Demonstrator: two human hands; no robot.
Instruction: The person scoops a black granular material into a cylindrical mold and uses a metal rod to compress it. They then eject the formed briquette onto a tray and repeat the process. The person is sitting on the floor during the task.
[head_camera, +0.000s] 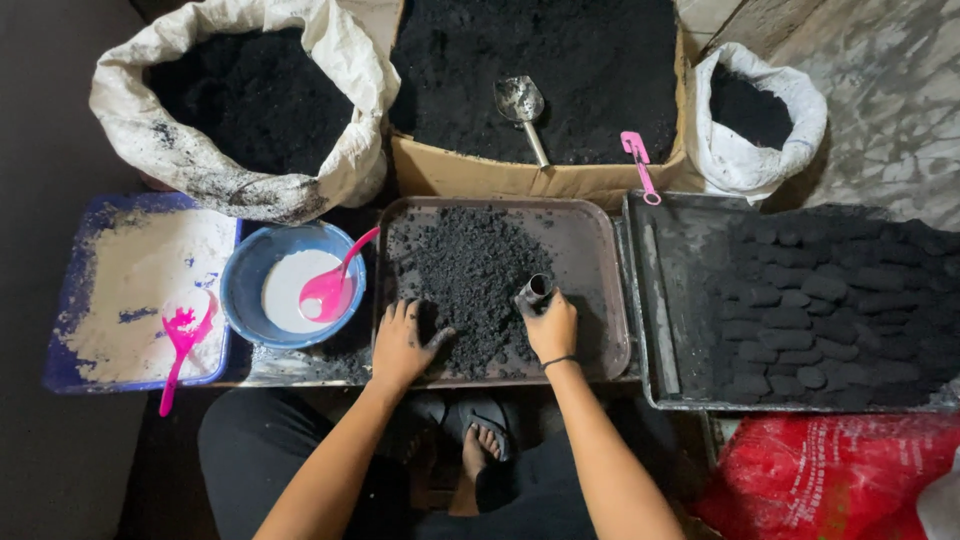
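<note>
Left hand (403, 340) spread flat, holding nothing, on black powder (470, 285) in centre tray (600, 250) | right hand (550, 325) closed round small metal tube mould (535, 291) | step: filling mould | next: firm, upright pressing.

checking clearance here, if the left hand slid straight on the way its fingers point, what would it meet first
Most likely the black powder heap on the brown tray; the left hand already touches its near edge.
</note>
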